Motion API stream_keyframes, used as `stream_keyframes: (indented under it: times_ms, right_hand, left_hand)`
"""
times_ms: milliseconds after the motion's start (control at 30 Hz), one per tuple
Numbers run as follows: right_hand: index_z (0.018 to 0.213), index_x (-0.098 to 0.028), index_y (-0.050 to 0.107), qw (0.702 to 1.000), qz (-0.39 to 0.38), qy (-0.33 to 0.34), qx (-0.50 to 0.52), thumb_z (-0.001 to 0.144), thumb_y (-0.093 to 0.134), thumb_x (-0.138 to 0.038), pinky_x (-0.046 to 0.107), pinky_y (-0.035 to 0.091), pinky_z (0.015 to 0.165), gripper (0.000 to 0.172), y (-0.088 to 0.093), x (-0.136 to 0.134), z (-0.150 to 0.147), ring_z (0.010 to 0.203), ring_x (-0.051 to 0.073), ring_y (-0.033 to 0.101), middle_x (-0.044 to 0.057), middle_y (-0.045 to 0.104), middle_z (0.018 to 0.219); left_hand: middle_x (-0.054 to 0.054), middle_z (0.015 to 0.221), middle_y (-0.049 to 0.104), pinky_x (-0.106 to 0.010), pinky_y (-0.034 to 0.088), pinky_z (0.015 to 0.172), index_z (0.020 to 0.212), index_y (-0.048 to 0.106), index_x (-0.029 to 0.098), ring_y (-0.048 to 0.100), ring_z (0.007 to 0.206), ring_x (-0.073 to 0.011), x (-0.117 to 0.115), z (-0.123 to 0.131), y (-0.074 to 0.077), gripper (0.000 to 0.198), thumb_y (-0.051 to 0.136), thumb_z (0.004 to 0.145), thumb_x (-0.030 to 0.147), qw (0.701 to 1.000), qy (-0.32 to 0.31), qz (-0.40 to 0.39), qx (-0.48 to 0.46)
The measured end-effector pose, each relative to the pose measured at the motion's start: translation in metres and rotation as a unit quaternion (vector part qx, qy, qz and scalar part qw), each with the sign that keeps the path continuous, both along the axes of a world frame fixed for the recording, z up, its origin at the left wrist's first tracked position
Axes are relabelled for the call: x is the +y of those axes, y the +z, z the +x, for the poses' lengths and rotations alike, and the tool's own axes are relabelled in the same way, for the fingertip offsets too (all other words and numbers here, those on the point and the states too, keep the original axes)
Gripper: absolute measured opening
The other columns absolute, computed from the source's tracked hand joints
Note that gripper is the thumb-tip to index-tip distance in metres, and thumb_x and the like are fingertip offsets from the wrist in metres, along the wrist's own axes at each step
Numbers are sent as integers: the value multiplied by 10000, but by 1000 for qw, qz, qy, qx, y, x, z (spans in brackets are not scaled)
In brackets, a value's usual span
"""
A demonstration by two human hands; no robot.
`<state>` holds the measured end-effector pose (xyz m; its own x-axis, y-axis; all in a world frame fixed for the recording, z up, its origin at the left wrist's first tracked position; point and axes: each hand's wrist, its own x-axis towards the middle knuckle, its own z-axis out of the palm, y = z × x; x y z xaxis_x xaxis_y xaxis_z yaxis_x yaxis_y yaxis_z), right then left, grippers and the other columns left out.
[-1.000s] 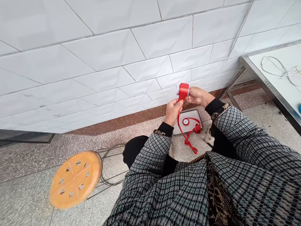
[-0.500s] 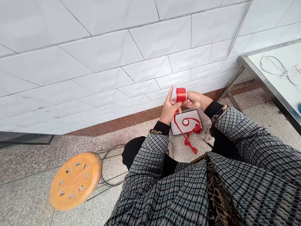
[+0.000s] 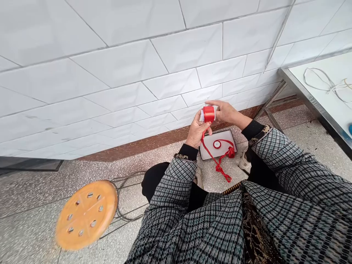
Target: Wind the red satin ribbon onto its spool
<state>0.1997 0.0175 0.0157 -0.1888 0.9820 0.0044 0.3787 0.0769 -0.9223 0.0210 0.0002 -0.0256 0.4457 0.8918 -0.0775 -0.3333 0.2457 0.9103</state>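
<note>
My left hand [image 3: 195,131] is closed around a spool of red ribbon [image 3: 209,114] with white end flanges, its thumb across the near side. My right hand [image 3: 224,111] is at the right end of the spool, its forefinger stretched over the top; the other fingers are partly hidden behind the spool. A loose tail of red ribbon [image 3: 209,149] hangs below my left hand into a shallow white-lined box [image 3: 211,141] on the floor. Inside the box lies a small ribbon roll [image 3: 217,144] with a white centre, beside a crumpled bunch of ribbon [image 3: 231,152].
A round orange stool seat [image 3: 87,215] with holes and wire legs [image 3: 129,200] lies tipped at lower left. White wall tiles [image 3: 176,82] rise in front. To the right stands a metal-edged table [image 3: 310,96] with a thin white cable [image 3: 328,86] on top.
My right hand has risen from the spool's lower right side to above its top, with the forefinger now extended. The spool has shifted slightly left and down in my left hand.
</note>
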Motion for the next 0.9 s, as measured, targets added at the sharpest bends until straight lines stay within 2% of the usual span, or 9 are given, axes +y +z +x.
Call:
stream_keyframes:
  times_ms: [33,100,167,233,367,500,600,733,900]
  right_hand:
    - [1247,-173,726,995,88,3,-39,840,662,-54,256,561,743,429,-2,3,3,771,146,640,53,742,947]
    - [1268,-198,754,969,221,28,-108,846,662,-37,330,550,954,460,-7,8,7,1008,184,670,85,750,1169]
    - [1229,-200,783,943,284,37,-170,899,627,-52,372,525,1018,394,-10,11,12,1092,216,668,95,758,1179]
    - [1214,-185,795,927,309,0,-213,933,579,-49,386,528,1000,379,-10,12,16,1086,238,674,105,770,1140]
    - [1222,-161,792,924,298,-63,-231,933,521,-19,376,542,957,421,-6,13,25,1072,253,688,111,774,1128]
    - [1178,-165,802,940,265,-58,-207,911,505,-15,359,541,937,427,-4,13,25,1028,242,702,93,776,1085]
    - [1159,-153,808,949,251,-57,-181,890,481,-17,352,537,927,444,-5,12,20,1007,238,707,93,777,1078]
    - [1142,-121,813,961,225,-46,-156,858,472,-24,337,529,916,455,-6,11,13,982,231,706,99,787,1084]
    - [1154,-100,823,965,205,-51,-157,860,453,-15,325,514,931,480,-3,12,12,1007,232,711,108,792,1102]
  left_hand:
    - [70,711,719,-237,396,446,1407,511,231,594,400,-114,-1,1,1,935,999,631,420,1000,-2,-3,-3]
    - [71,696,705,-235,385,459,1285,551,215,588,413,-109,-5,4,3,811,998,636,409,1000,-1,-10,-9]
    - [75,672,680,-232,386,485,1174,579,210,568,432,-92,-10,7,5,699,993,651,418,1000,9,-20,-18]
    - [92,598,608,-228,395,518,1095,611,204,530,447,-76,-14,10,8,606,979,680,447,999,21,-36,-31]
    - [90,517,486,-233,447,594,830,643,182,513,514,-72,-19,13,12,477,984,663,471,996,42,-47,-56]
    - [22,664,640,-257,510,695,726,623,184,608,655,-101,-21,13,14,490,1019,594,442,994,66,-32,-80]
    - [2,765,681,-273,510,711,652,565,184,618,697,-112,-24,13,16,523,1015,608,447,992,74,14,-102]
    - [11,699,617,-270,489,716,582,460,178,609,715,-121,-27,15,19,605,1010,624,426,985,104,64,-122]
    - [73,552,435,-256,439,661,637,375,200,496,582,-87,-30,20,21,658,1007,615,382,984,106,8,-140]
